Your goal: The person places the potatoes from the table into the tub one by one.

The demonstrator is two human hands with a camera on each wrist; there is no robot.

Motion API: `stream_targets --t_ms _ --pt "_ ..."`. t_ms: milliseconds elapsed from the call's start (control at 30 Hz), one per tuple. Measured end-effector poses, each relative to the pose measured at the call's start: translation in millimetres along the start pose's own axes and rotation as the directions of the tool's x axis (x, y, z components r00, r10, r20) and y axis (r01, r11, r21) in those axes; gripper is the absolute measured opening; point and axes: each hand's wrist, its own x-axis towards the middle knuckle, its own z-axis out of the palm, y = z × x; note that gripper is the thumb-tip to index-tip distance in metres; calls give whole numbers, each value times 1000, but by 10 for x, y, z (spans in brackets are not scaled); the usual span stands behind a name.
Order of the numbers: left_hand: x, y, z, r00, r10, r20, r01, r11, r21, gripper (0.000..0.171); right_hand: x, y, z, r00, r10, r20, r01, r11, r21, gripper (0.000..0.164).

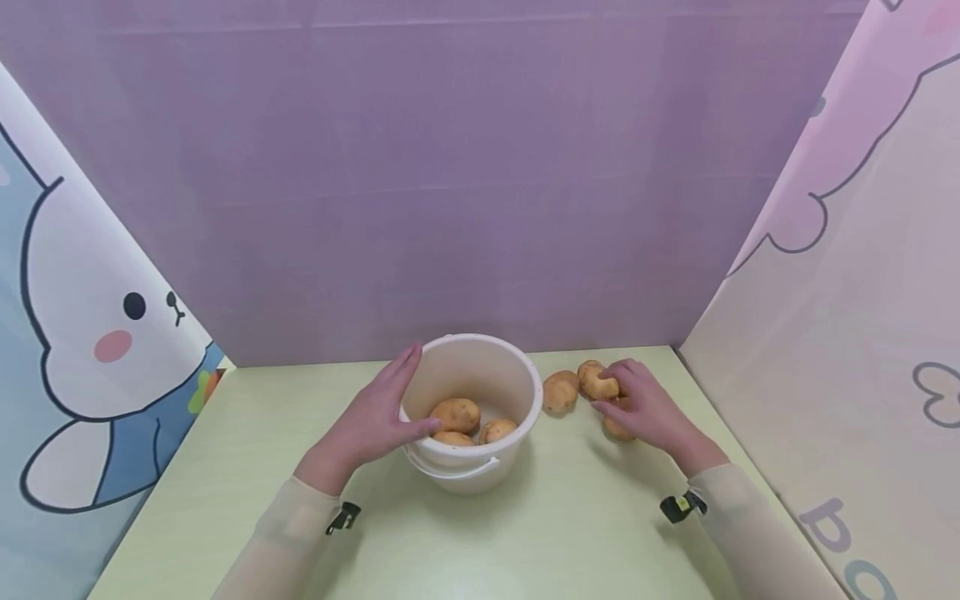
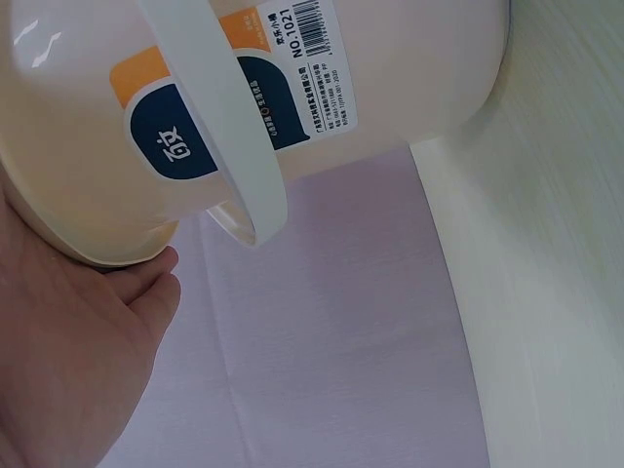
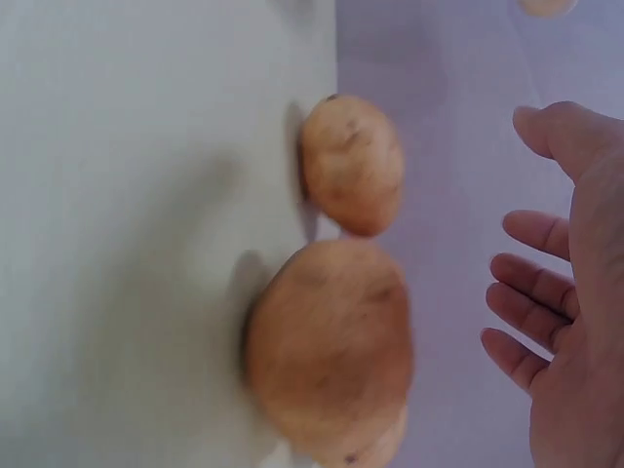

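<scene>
A white bucket [image 1: 517, 446] with a thin handle stands upright, and several potatoes, among them one large potato [image 1: 456, 414], lie inside it. My left hand [image 1: 375, 419] rests against the bucket's left rim, fingers extended along the side and thumb across the near edge. In the left wrist view, its fingertips [image 2: 156, 288] touch the rim. Right of the bucket lie three potatoes: a left one [image 1: 560, 392], a middle one [image 1: 592, 381] and a near one [image 1: 617, 423]. Over the last two hovers my right hand [image 1: 648, 407], its fingers apart from the potatoes [image 3: 327, 341] in the right wrist view.
The pale green table [image 1: 480, 550] ends at a purple back wall [image 1: 480, 183]. Printed side panels [image 1: 97, 275] flank it, the right panel [image 1: 847, 350] close beside the right arm. A printed label [image 2: 292, 68] is on the bucket's side.
</scene>
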Motion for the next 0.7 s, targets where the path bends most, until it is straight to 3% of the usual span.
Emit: stream_targets --t_ms 300,700 --pt "0 -5 3 1000 3 -1 -3 1000 -10 122 -183 241 60 999 -32 -34 32 999 0 46" --pt "3 1 3 1000 -4 2 4 1000 -18 122 -346 479 170 1000 11 -19 -11 1000 -11 46"
